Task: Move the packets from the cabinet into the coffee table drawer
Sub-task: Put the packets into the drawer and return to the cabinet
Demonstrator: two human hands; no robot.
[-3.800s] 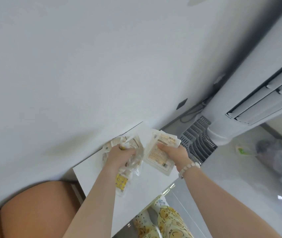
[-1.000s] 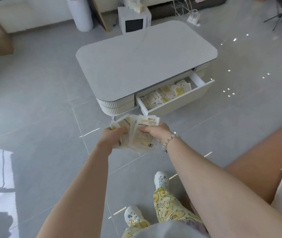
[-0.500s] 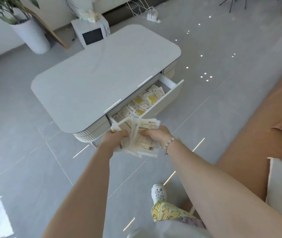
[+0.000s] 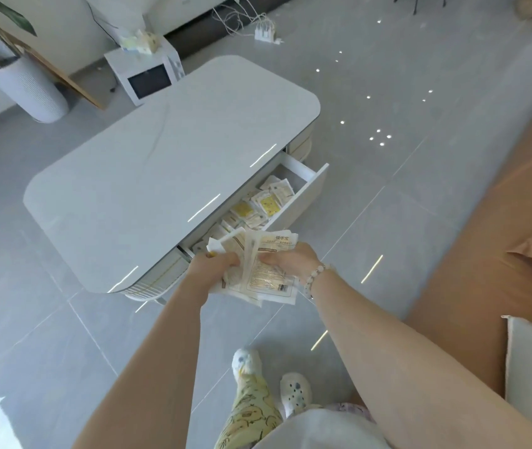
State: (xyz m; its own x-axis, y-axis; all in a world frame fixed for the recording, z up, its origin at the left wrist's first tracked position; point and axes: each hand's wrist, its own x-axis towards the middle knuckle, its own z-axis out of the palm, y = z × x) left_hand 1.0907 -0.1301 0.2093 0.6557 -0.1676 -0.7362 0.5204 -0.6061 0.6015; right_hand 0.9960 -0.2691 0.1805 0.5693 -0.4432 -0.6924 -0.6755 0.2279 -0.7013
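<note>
Grey tile floor, white coffee-table worktop ahead, drawer pulled open and already partly stocked. Packets sit as a fanned stack in mid-air just short of the drawer's near end. Likely light, floppy, slick film, so the stack may shear; best pinched across the middle from both sides. Left hand and right hand each have fingers closed on it. Versus half a second ago: same grip, table and drawer nearer and larger in view.
</note>
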